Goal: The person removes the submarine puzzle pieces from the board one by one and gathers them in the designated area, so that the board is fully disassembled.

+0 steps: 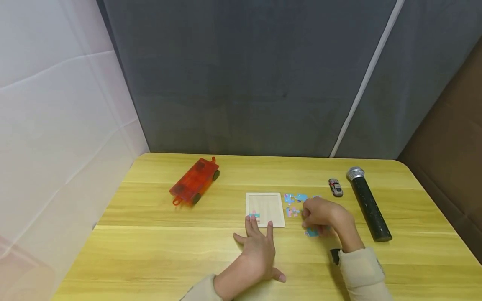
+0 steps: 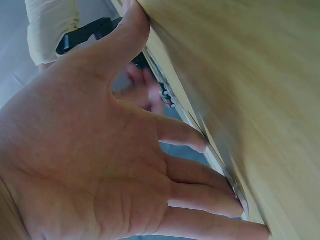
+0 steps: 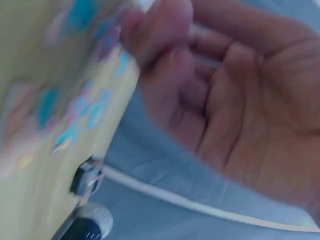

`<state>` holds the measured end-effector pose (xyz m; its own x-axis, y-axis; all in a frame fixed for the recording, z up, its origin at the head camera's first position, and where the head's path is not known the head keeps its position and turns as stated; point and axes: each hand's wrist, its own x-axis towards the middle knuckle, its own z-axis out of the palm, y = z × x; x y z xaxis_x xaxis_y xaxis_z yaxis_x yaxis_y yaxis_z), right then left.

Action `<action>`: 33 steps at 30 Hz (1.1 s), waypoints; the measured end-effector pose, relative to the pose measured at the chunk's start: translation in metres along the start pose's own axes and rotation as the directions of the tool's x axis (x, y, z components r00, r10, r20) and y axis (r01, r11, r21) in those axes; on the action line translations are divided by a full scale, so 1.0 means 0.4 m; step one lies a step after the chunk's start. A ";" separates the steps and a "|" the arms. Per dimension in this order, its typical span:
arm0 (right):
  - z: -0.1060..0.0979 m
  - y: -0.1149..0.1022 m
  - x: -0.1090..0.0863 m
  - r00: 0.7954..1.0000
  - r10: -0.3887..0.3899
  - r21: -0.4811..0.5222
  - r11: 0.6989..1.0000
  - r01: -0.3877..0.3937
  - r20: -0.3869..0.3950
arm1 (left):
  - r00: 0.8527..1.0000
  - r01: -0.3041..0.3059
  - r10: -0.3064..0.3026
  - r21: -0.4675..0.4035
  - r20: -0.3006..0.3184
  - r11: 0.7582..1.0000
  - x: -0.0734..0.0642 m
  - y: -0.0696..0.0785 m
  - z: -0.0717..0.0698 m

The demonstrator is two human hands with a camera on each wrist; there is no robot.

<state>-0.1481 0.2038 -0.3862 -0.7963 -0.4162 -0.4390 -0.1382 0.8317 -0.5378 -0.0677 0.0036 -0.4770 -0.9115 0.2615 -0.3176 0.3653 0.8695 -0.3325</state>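
Observation:
A pale square puzzle tray (image 1: 282, 211) lies mid-table, with a blue and pink jigsaw piece (image 1: 255, 215) in its lower left corner. My left hand (image 1: 257, 251) is spread, its straight fingertips resting on the tray's near edge and by that piece. In the left wrist view the left palm (image 2: 115, 155) shows, fingers extended. My right hand (image 1: 324, 212) is over the loose jigsaw pieces (image 1: 292, 212) right of the tray. Its curled thumb and fingers pinch a blurred blue and purple jigsaw piece (image 3: 106, 42) in the right wrist view; the head view hides that piece.
A red translucent toy wagon (image 1: 196, 182) stands at the back left. A small toy car (image 1: 335, 187) and a black microphone (image 1: 370, 209) with a silver head lie to the right of the pieces. A grey curtain (image 1: 241, 83) hangs behind the table.

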 end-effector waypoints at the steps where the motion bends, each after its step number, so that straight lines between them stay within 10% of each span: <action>1: 0.000 -0.008 0.007 0.995 -0.099 -0.034 0.995 0.098 -0.009 | 1.000 -0.003 0.003 -0.003 0.002 1.000 -0.001 -0.001 -0.001; 5: 0.020 -0.053 0.054 0.914 -0.403 -0.057 0.914 0.401 -0.031 | 1.000 -0.019 0.020 -0.022 0.013 1.000 -0.010 -0.009 -0.018; 9: 0.063 -0.095 0.108 0.870 -0.494 -0.086 0.867 0.491 -0.010 | 0.999 -0.015 0.016 -0.052 0.031 0.999 -0.033 -0.017 -0.057; 21: 0.113 -0.139 0.160 0.908 -0.413 -0.108 0.908 0.405 -0.069 | 0.996 -0.072 0.077 -0.105 0.037 0.992 -0.007 -0.021 -0.030; 28: 0.123 -0.152 0.165 0.923 -0.377 -0.129 0.922 0.365 -0.081 | 0.966 -0.197 0.252 -0.450 0.065 0.871 -0.055 -0.172 -0.164; 33: 0.125 -0.161 0.172 0.940 -0.337 -0.113 0.937 0.330 -0.051 | 0.993 -0.061 0.101 -0.499 0.054 0.864 -0.051 -0.271 -0.196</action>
<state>-0.1644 0.1033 -0.4178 -0.7319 -0.6530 -0.1948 -0.4588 0.6836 -0.5676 -0.1037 -0.0631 -0.3649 -0.8582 0.3251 -0.3973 0.2769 0.9448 0.1750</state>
